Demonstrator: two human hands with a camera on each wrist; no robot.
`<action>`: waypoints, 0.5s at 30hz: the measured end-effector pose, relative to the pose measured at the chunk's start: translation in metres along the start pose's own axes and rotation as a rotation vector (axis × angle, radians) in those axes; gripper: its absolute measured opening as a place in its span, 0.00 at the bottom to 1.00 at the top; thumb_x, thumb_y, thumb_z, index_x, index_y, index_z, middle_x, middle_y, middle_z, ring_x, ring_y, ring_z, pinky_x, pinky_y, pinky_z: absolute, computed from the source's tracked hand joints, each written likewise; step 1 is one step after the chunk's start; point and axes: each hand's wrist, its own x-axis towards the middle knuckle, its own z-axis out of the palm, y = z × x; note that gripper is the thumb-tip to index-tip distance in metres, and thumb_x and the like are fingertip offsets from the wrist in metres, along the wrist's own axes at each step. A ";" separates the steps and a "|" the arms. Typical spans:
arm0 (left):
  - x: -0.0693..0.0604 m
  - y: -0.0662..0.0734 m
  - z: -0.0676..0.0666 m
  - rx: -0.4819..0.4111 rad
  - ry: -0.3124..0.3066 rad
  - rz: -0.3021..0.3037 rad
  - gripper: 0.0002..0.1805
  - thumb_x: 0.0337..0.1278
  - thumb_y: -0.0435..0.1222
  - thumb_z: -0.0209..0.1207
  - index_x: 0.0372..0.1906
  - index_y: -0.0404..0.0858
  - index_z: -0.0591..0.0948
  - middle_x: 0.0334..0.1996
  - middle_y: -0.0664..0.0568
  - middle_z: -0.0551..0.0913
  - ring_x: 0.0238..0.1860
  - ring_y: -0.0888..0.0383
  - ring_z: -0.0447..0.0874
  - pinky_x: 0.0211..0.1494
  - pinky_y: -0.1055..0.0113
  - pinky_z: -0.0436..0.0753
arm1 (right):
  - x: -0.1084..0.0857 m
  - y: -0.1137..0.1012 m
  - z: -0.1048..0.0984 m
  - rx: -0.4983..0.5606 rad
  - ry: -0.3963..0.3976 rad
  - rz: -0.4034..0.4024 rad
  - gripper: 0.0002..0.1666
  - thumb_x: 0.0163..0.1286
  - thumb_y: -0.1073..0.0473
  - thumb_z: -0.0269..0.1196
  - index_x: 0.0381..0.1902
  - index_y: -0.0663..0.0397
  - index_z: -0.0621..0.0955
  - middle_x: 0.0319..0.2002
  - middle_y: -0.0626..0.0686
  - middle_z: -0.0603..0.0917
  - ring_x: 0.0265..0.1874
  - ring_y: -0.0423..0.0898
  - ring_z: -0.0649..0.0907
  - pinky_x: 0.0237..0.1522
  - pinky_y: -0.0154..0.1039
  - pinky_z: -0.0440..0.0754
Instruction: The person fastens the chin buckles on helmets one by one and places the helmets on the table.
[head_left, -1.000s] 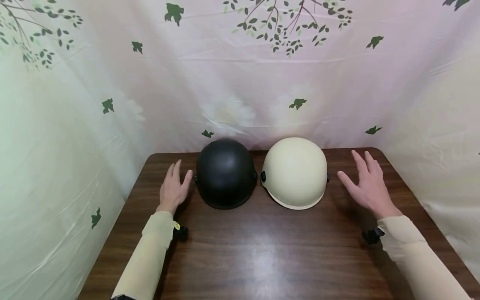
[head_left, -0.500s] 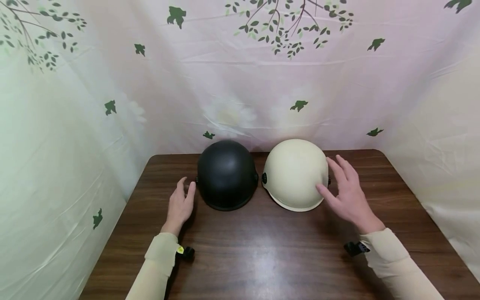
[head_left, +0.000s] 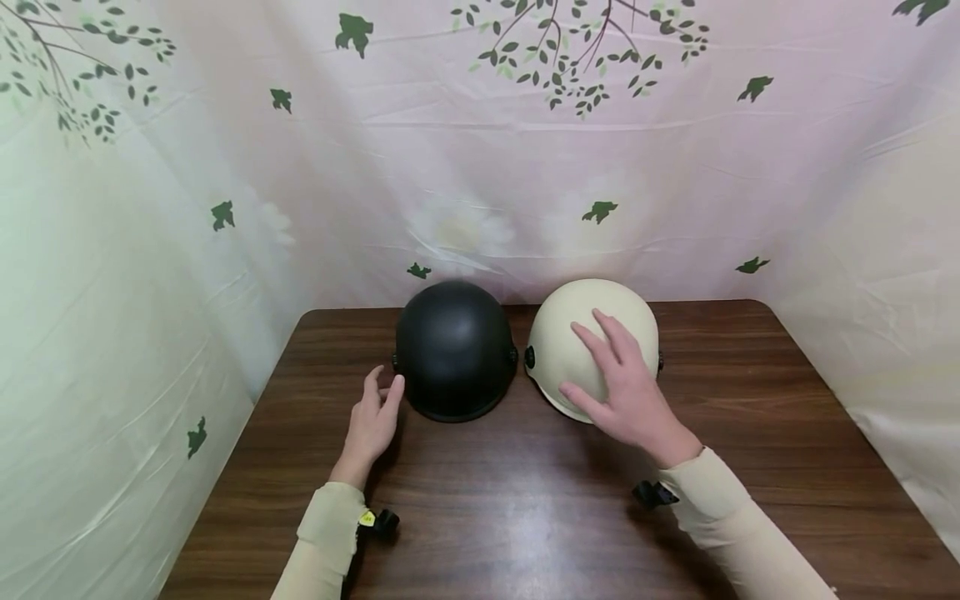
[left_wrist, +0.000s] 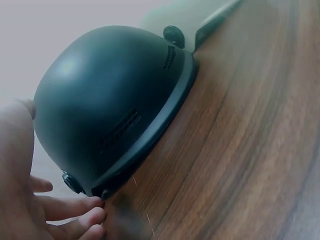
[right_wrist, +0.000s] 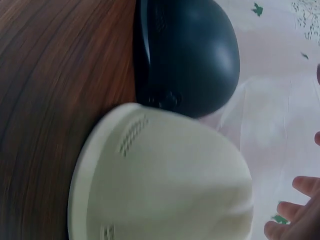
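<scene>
A black helmet [head_left: 456,350] and a cream helmet [head_left: 577,333] stand side by side, domes up, at the far side of the brown table. My left hand [head_left: 372,427] is at the left of the black helmet, its fingers slightly bent. In the left wrist view its fingertips [left_wrist: 95,212] lie close by the rim of the black shell; contact is unclear. My right hand [head_left: 626,396] hovers in front of the cream helmet with fingers spread, covering part of it in the head view. The right wrist view puts its fingertips [right_wrist: 290,212] apart from the cream shell.
The wooden table [head_left: 517,517] reaches toward me, with rounded far corners. A pale curtain [head_left: 480,167] printed with leaves and branches hangs behind it and along both sides. Small black cameras [head_left: 655,493] sit at both wrists.
My right hand has swept left, from the table's right side to in front of the cream helmet. The left hand has come nearer and slightly right, its fingers bending more. Both helmets stay put.
</scene>
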 end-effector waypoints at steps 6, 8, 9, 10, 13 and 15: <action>-0.001 0.005 0.002 -0.048 -0.043 -0.047 0.46 0.83 0.67 0.42 0.88 0.39 0.57 0.71 0.32 0.82 0.69 0.34 0.83 0.76 0.33 0.74 | 0.008 -0.013 0.017 0.044 -0.091 -0.030 0.46 0.79 0.29 0.61 0.82 0.50 0.72 0.82 0.70 0.66 0.81 0.69 0.67 0.76 0.72 0.69; 0.000 0.006 0.002 -0.084 -0.069 -0.065 0.44 0.85 0.64 0.43 0.88 0.41 0.55 0.72 0.32 0.80 0.68 0.35 0.85 0.79 0.34 0.72 | 0.012 -0.017 0.023 0.057 -0.130 -0.022 0.45 0.77 0.36 0.68 0.82 0.47 0.71 0.82 0.68 0.66 0.82 0.68 0.66 0.76 0.71 0.69; 0.000 0.006 0.003 -0.095 -0.075 -0.073 0.43 0.85 0.64 0.43 0.88 0.42 0.55 0.73 0.32 0.80 0.66 0.36 0.86 0.80 0.35 0.72 | 0.014 -0.019 0.026 0.059 -0.148 -0.016 0.45 0.75 0.39 0.71 0.83 0.46 0.70 0.82 0.67 0.65 0.82 0.67 0.66 0.77 0.70 0.70; 0.001 0.006 0.003 -0.104 -0.078 -0.076 0.43 0.86 0.63 0.43 0.88 0.42 0.54 0.73 0.32 0.80 0.64 0.37 0.88 0.80 0.35 0.71 | 0.016 -0.021 0.029 0.060 -0.165 -0.008 0.46 0.73 0.42 0.73 0.83 0.45 0.70 0.83 0.66 0.65 0.82 0.66 0.65 0.77 0.69 0.70; 0.001 0.005 0.003 -0.112 -0.076 -0.089 0.43 0.86 0.62 0.44 0.89 0.41 0.53 0.73 0.33 0.80 0.63 0.39 0.88 0.81 0.36 0.70 | 0.023 -0.027 0.035 0.060 -0.203 0.006 0.48 0.72 0.43 0.74 0.84 0.43 0.69 0.84 0.64 0.63 0.83 0.64 0.64 0.78 0.67 0.71; 0.001 0.006 0.004 -0.118 -0.077 -0.091 0.44 0.86 0.62 0.44 0.89 0.40 0.51 0.74 0.33 0.80 0.63 0.39 0.88 0.81 0.35 0.69 | 0.027 -0.031 0.039 0.061 -0.221 0.011 0.49 0.72 0.42 0.74 0.84 0.42 0.68 0.85 0.63 0.62 0.83 0.63 0.64 0.78 0.66 0.71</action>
